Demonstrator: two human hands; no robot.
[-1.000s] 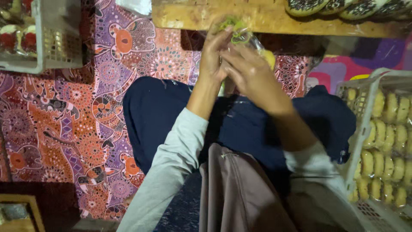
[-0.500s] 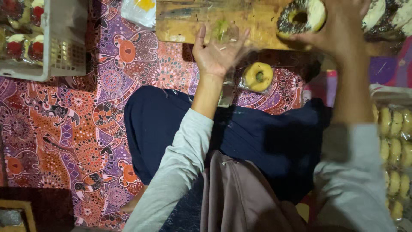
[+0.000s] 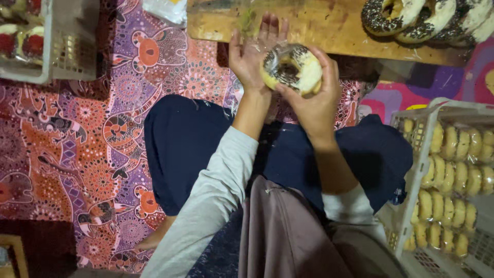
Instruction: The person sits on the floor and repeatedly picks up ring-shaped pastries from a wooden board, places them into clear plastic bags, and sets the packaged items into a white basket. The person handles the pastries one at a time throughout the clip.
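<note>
My right hand (image 3: 315,100) grips a ring doughnut (image 3: 292,69) with white icing and dark sprinkles, held up over my lap. Right behind it my left hand (image 3: 251,57) has its fingers spread and holds a thin clear plastic bag (image 3: 248,23) against the doughnut; shiny film covers the doughnut's upper left part. Both hands meet just below the near edge of a wooden board (image 3: 319,28). More sprinkled doughnuts (image 3: 419,15) lie on the board at the top right.
A white plastic crate (image 3: 406,154) at my right holds several rows of wrapped yellow doughnuts. Another white crate (image 3: 62,51) with red-topped pastries stands at the top left. A plastic packet (image 3: 164,10) lies beside the board. A patterned cloth (image 3: 77,144) covers the floor.
My right hand took a sprinkled doughnut from the board and brought it down to my left hand. The yellow doughnut seen by my lap is out of sight.
</note>
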